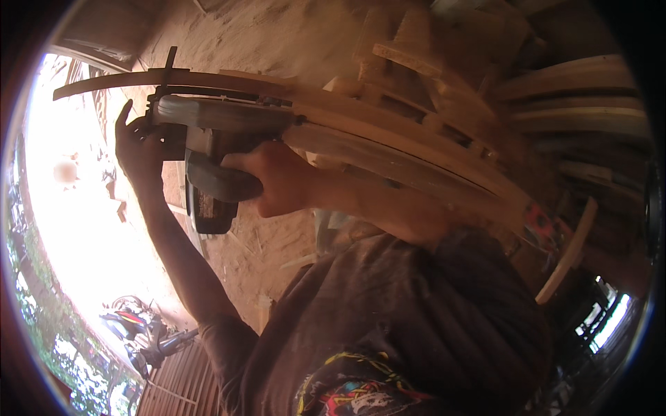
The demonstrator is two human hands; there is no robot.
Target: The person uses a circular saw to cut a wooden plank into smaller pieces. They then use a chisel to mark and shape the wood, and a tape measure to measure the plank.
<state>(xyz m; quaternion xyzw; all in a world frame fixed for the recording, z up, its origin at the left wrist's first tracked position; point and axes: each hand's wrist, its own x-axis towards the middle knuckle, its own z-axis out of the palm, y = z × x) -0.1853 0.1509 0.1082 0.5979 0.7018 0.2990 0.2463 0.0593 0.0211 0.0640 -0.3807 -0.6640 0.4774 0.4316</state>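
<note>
Sandy brown ground (270, 41) runs along the top of your view, with harsh glare on the left and wooden planks (576, 80) stacked up on the right. Your right hand (281, 177) is closed around the handle of a power tool (222, 112), just beside a long flat board (378, 125). Your left hand (141, 142) is at its far end, fingers bent, can't tell if they're gripping. Tool's grey and black, rounded on top, blocky below
</note>
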